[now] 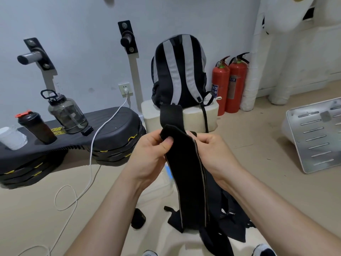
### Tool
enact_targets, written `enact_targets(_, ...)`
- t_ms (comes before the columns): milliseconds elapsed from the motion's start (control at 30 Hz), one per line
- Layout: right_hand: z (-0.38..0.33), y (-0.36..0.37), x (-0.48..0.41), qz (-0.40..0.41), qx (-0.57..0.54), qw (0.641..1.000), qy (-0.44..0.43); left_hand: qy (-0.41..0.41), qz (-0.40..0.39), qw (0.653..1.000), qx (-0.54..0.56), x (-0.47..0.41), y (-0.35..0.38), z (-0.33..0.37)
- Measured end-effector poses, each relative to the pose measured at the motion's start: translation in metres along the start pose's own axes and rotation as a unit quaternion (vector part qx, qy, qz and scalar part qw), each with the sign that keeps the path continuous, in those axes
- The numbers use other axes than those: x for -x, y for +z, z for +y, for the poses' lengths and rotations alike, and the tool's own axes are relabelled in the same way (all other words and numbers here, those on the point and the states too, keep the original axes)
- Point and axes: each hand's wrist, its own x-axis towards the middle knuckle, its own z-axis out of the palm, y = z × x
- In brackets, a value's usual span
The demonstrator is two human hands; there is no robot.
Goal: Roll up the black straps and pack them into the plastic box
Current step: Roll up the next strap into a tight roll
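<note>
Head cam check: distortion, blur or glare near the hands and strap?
Head view: wide-angle bend tilts the wall brackets at left; left hand and right hand sharp; black strap they hold is near-featureless black, only its grey edge reads; white object top right is blurred; lighting soft, no hard glare.

A blue-grey wall [83, 34] meets a beige floor [258, 137] — black stacked platforms [114, 122] at nine o'clock, a backpack [180, 71] on a cream block [191, 117] at twelve, two red fire extinguishers [220, 85] at two, a white slotted panel [317, 137] at three.
</note>
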Motion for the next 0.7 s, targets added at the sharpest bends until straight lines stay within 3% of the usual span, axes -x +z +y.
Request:
enact_targets(100, 0.004, 0.013, 0.006, 0.062, 0.057, 0.988, -0.131, -0.003, 0.046, 0.989, 0.143, -0.002, 0.005, 0.003)
enact_targets(233, 0.014, 0.031, 0.010, 0.165, 0.177, 0.921, -0.305, -0.024, 0.040, 0.959, 0.280, -0.002, 0.005, 0.006)
enact_targets(433, 0.025, 0.042, 0.009, 0.191, 0.228, 0.866, -0.403, -0.038, 0.068, 0.941, 0.329, -0.004, 0.012, 0.005)
enact_targets(700, 0.024, 0.047, 0.008, 0.206, 0.280, 0.851, -0.393, 0.000, 0.085, 0.958, 0.274, -0.005, 0.016, 0.004)
